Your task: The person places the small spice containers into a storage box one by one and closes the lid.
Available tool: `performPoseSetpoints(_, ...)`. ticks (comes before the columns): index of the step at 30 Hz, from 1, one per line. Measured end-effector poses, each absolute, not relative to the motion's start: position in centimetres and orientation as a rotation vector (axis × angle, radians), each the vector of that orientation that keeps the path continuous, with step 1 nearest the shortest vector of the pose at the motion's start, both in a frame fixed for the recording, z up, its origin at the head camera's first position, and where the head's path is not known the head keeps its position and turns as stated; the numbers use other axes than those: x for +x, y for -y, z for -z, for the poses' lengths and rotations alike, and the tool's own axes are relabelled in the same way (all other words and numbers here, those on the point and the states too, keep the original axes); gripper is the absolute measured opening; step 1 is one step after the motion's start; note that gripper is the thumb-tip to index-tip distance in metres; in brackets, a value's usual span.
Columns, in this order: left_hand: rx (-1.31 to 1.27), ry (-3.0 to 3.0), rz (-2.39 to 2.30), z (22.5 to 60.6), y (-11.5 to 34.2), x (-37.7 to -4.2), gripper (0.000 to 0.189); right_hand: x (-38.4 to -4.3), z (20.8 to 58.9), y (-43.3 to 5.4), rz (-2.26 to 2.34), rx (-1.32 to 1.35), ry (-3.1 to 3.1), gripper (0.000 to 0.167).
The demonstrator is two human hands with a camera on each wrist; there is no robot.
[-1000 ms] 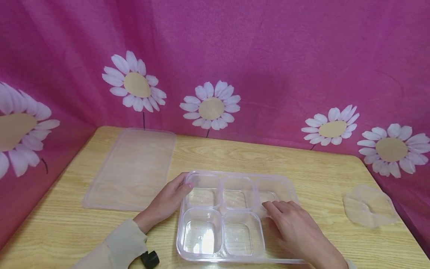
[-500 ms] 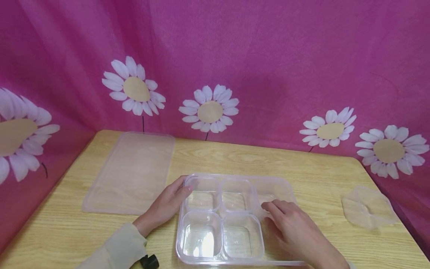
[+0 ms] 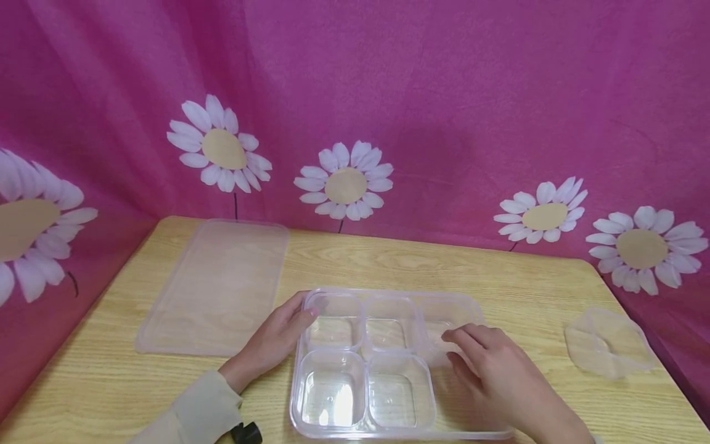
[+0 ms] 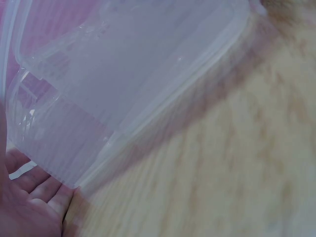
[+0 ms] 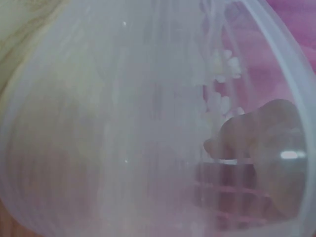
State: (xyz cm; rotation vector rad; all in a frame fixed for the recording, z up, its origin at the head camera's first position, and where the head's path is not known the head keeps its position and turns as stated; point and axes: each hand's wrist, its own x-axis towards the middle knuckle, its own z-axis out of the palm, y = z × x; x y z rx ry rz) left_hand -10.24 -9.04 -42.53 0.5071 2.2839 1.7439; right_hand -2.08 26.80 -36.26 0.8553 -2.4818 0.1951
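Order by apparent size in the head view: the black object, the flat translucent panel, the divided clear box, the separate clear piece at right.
1. Divided clear box
2. Flat translucent panel
3. Separate clear piece
4. Black object
The box sits nearer the camera than the panel, so their true sizes may compare differently.

The right hand [image 3: 513, 376], at the lower right of the frame, has moved a little farther right over the clear tray [image 3: 410, 433]. Its fingertips were closer to the middle compartments half a second ago. The thumb [image 3: 465, 374] now shows more plainly, with a gap between it and the forefinger [image 3: 465, 340]. More of the tray shows left of the hand. The curtain [image 3: 355, 61] and counter [image 3: 532, 283] sit slightly lower in the frame than a second ago (the head view has shifted).
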Motion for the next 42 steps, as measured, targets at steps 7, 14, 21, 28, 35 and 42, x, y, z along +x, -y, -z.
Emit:
performPoseSetpoints(7,0.507,-2.298,-1.739,42.6,9.1,-10.2,0.044,-2.0,35.3,-27.7,-0.205,0.779,2.521,0.015)
performPoseSetpoints(14,0.502,-2.306,-1.728,42.8,9.1,-10.2,0.045,-2.3,34.5,-29.4,-0.223,0.694,2.501,0.037)
performPoseSetpoints(21,0.509,-2.303,-1.729,42.7,9.1,-10.1,0.044,-2.9,34.6,-31.4,-0.214,0.587,2.471,0.035)
performPoseSetpoints(28,0.516,-2.286,-1.736,42.6,9.0,-10.2,0.046,-3.3,35.0,-33.6,-0.204,0.453,2.474,0.031)
performPoseSetpoints(35,0.519,-2.282,-1.74,42.7,9.0,-10.3,0.045,-3.4,35.4,-35.7,-0.219,0.258,2.564,0.025)
performPoseSetpoints(42,0.51,-2.291,-1.728,42.7,9.0,-10.3,0.046,-3.3,35.1,-36.9,-0.213,0.078,2.644,0.021)
